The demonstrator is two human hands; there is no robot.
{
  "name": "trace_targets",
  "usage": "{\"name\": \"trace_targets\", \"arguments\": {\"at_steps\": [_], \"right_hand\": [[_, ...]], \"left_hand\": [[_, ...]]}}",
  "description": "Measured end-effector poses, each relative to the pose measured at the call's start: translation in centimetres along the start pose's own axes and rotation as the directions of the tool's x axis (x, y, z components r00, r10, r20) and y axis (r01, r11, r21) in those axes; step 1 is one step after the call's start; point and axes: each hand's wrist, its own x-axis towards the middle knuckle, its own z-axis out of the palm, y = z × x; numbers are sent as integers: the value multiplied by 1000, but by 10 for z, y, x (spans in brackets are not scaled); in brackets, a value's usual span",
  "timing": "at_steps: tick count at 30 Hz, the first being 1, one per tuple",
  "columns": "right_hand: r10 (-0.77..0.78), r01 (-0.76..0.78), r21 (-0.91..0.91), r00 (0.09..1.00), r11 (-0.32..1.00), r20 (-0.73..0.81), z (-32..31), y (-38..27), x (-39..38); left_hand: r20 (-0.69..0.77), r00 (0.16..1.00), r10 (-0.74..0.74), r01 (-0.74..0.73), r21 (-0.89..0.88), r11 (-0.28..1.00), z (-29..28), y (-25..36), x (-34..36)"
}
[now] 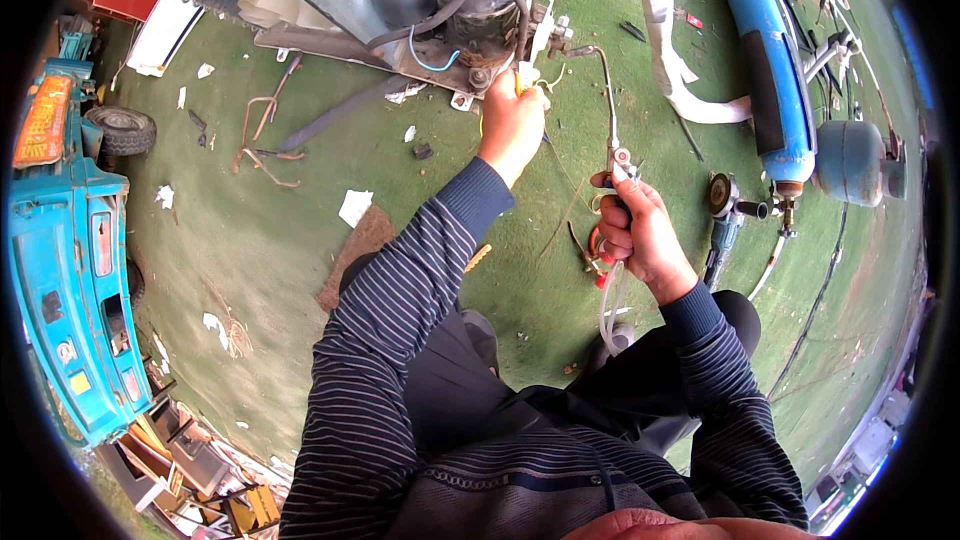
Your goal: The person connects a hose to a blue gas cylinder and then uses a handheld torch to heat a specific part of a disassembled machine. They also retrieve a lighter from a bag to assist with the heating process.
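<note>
There is one left hand [513, 128] and one right hand [645, 227], two in all. There is one torch [611, 100], one angle grinder [721, 235], one long blue cylinder [785, 80], one rounded grey-blue tank [848, 162] and one thick silvery-white tube [660, 30]. Shoes [482, 338] number two, striped sleeves [385, 315] two. White scraps [355, 207] number at least five; the smallest resist exact counting.

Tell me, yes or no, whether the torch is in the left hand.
No, the right hand holds the torch, while the left hand is up by the machine.
</note>
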Motion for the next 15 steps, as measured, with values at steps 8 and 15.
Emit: {"name": "trace_targets", "arguments": {"at_steps": [8,15], "right_hand": [[76,-82,63,992,995,103,2,7,3],[85,-93,73,990,993,111,-2,7,1]], "left_hand": [[-37,999,8,-10,-38,999,8,-2,-4],[-189,976,-108,98,-58,993,23,-9,1]]}}
